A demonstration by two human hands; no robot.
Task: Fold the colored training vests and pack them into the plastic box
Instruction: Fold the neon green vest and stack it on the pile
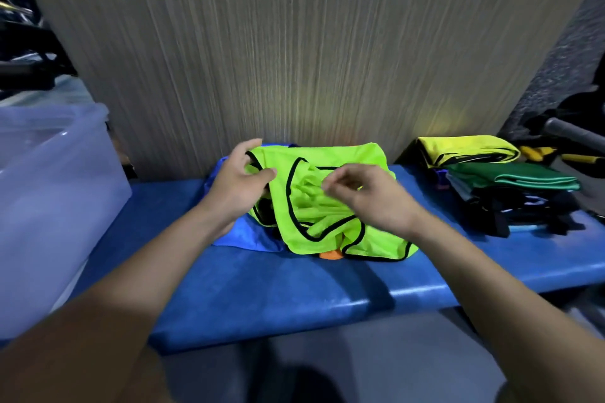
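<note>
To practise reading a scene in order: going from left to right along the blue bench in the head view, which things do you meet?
plastic box → blue vest → lime-green vest, which both hands are handling → stack of folded vests, yellow on top.

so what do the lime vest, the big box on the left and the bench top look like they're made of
Lime vest: thin synthetic fabric, probably polyester mesh, matte, with black binding; it crumples loosely under both hands.
Plastic box: translucent, frosted-looking plastic; light passes through its walls and the rim looks moulded.
Bench top: likely blue vinyl or coated padding; it is smooth, with a glossy highlight along its rounded front edge.
</note>
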